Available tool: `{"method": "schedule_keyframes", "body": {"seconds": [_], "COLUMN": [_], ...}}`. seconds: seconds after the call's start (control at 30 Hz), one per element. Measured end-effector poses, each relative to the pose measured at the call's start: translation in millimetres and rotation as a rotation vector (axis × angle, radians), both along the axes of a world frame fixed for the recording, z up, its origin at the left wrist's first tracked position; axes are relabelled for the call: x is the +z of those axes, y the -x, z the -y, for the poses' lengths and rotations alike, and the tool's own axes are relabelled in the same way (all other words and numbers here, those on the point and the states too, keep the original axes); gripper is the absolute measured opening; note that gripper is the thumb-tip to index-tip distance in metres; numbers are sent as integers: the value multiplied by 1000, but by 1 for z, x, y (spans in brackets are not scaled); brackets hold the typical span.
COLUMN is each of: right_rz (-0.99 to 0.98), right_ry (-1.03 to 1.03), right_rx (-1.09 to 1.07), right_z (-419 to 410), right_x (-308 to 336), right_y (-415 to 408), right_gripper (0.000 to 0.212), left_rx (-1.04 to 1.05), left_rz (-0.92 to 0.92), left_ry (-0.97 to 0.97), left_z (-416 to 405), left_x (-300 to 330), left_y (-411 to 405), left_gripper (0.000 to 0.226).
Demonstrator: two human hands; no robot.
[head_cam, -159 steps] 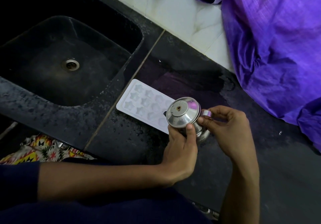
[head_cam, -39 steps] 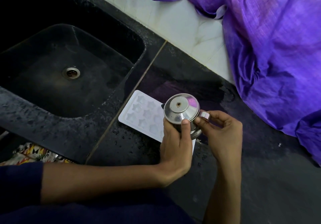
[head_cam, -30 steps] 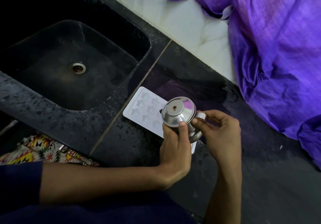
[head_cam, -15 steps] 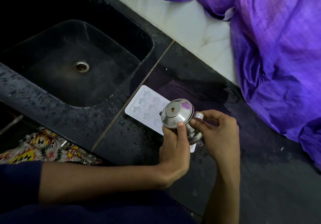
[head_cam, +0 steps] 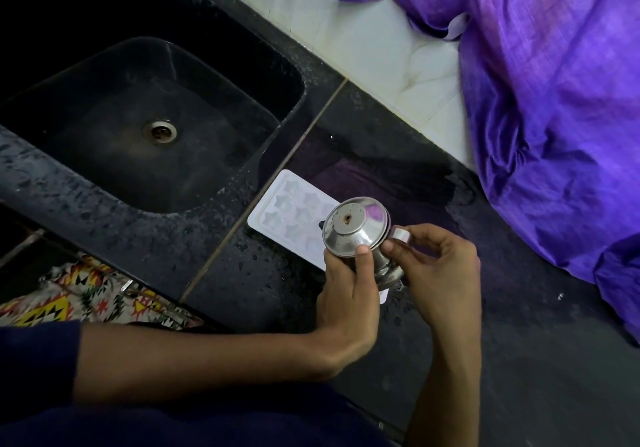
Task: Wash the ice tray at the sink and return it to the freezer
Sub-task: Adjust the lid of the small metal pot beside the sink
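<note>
Black speckled stone tabletop [head_cam: 284,283] runs under everything, wet with droplets. At your far left a dark square sink [head_cam: 86,190] is sunk into it, its round metal drain [head_cam: 160,131] bare. Just right of the basin rim lies the white plastic ice tray with star-shaped wells [head_cam: 294,211], flat on the stone, its near end hidden behind what you hold.

Your left hand [head_cam: 349,294] grips a small domed steel vessel [head_cam: 353,230] above the tray, thumb pressed on its rim. Your right hand [head_cam: 440,273] pinches a small shiny ring-like piece [head_cam: 401,237] against the vessel's side (what it is, I cannot tell). Beyond, crumpled purple cloth [head_cam: 554,117] covers the right end.

Expect the tray to be light, somewhat bendy and slick while wet. I'd take it by the flat border along a long edge, thumb on top and fingers beneath, not by the wells.
</note>
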State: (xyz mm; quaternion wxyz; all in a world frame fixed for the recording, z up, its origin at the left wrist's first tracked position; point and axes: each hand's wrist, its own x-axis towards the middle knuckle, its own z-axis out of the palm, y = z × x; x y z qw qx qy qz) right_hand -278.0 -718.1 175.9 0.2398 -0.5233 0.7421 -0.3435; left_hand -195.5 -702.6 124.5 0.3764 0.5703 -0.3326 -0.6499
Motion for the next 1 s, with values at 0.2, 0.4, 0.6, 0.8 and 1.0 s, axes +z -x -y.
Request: {"method": "schedule_keyframes", "body": {"seconds": [0.2,0.4,0.6,0.8,1.0], "right_rz": [54,84,105,96,29], "right_ry": [14,48,41,22,3], "right_rx": [7,18,19,27,69], "right_z": [0,5,17,39,59], "right_x": [2,5,5,3,1], "right_y": [0,-5,-8,-11,-12], "right_gripper": [23,17,9,9,9], "left_rx": [38,92,133,181,210], "left_rz": [-11,-1,-28,-52,-93], "left_ry": [126,206,195,148,75], "left_z": [-1,4,18,38,56], "left_x": [0,-2,-2,-3,-4], "left_y": [1,2,0,1,2], "left_gripper": [54,82,80,48,46]}}
